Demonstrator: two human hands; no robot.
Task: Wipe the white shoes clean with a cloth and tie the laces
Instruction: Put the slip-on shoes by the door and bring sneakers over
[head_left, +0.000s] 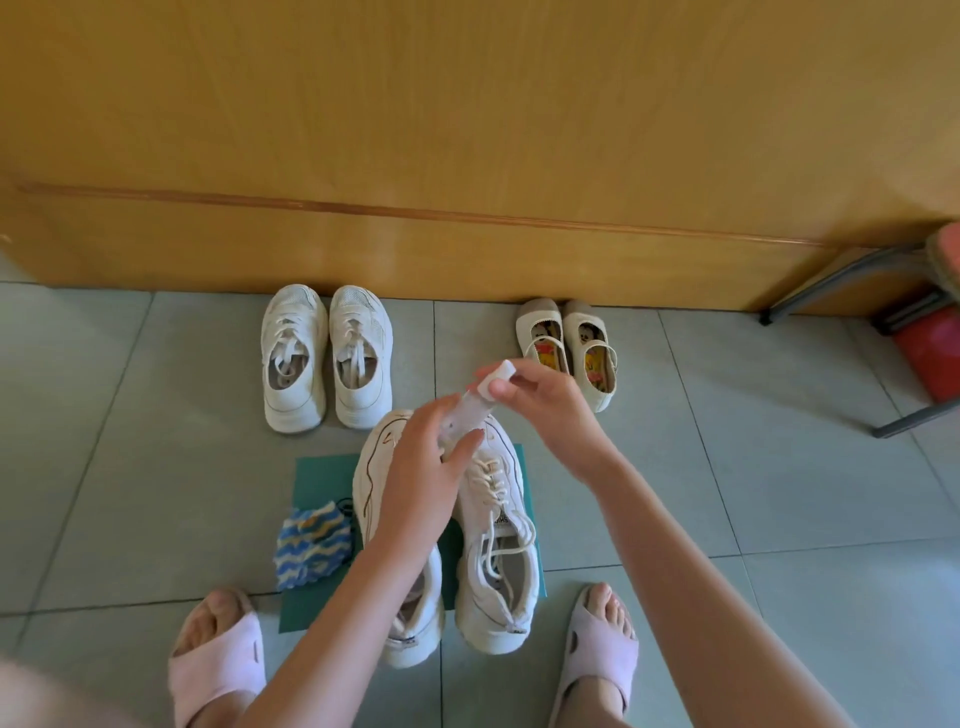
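Note:
A pair of white lace-up shoes stands on a green mat (317, 467) in front of me: the left shoe (371, 467) is partly hidden by my arm, the right shoe (498, 561) shows loose laces. My left hand (428, 467) grips the body of a small clear bottle (462, 415) above the shoes. My right hand (540, 400) pinches the bottle's white cap (496, 382). A blue, white and yellow cloth (311, 543) lies crumpled on the mat's left edge.
A second white pair (324, 358) and a beige strap pair (569, 348) stand by the wooden wall. A metal-legged stool (893, 322) with a red object under it is at the right. My feet in pink slippers (218, 660) flank the mat.

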